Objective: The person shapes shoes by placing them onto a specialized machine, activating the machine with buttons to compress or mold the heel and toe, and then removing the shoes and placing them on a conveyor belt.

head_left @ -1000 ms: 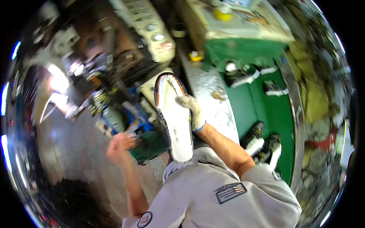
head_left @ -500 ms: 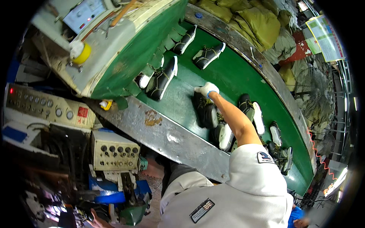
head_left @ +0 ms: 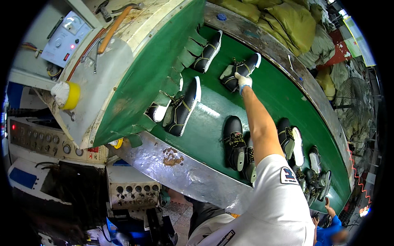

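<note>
My right hand (head_left: 243, 81), in a white glove, closes on the ankle side of a black work shoe (head_left: 247, 65) with a white sole edge, lying tilted on the green conveyor belt (head_left: 213, 100). Left of it, a second black shoe (head_left: 184, 107) lies on its side by the green flap curtain. Farther back, another black shoe (head_left: 208, 53) rests close to the flaps. Nearer me a laced black shoe (head_left: 234, 139) stands upright, apart from my hand, with more shoes beside it partly behind my forearm. My left hand is out of the picture.
A metal rim (head_left: 184, 168) borders the belt on my side. A hammer (head_left: 113, 30) and a yellow tape roll (head_left: 72, 95) lie on the machine housing. Several more shoes (head_left: 297, 145) sit on the belt at right. A person in blue (head_left: 330, 231) is at lower right.
My right hand has left the laced black shoe near me and moved farther away, onto the tilted shoe. The view has shifted slightly. A bare hand at lower left is out of view now.
</note>
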A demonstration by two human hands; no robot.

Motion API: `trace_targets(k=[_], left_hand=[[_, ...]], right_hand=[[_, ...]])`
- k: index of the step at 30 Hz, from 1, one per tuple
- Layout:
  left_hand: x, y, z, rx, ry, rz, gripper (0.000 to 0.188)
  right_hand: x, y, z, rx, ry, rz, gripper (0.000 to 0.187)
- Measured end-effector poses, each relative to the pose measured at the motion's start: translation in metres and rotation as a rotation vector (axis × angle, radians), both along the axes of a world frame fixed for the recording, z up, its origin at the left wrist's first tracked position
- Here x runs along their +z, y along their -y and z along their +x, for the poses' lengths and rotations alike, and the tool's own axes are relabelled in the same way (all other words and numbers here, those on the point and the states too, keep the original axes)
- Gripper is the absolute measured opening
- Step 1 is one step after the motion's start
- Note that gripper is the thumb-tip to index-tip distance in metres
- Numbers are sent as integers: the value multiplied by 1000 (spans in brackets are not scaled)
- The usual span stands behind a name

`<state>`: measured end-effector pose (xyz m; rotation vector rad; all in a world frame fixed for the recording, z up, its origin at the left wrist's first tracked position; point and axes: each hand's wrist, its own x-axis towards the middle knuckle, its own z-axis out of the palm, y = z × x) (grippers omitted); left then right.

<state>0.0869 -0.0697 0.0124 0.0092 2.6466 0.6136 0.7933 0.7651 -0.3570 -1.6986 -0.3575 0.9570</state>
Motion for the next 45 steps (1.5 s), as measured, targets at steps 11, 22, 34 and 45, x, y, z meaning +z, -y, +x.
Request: trace_targets(k=[11, 22, 34, 45], left_hand=[[-21, -164, 6, -353, -71, 531, 43], [22, -261, 24, -293, 114, 841, 29], [-14, -145, -71, 149, -437, 1200, 40], [-22, -102, -143, 379, 22, 1494, 18]], right_hand=[[196, 318, -171, 228, -1364, 249, 53], [339, 502, -465, 1302, -1063, 14, 80], [341, 583, -583, 1617, -910, -236, 62], [337, 608, -667, 1560, -966, -168, 52]])
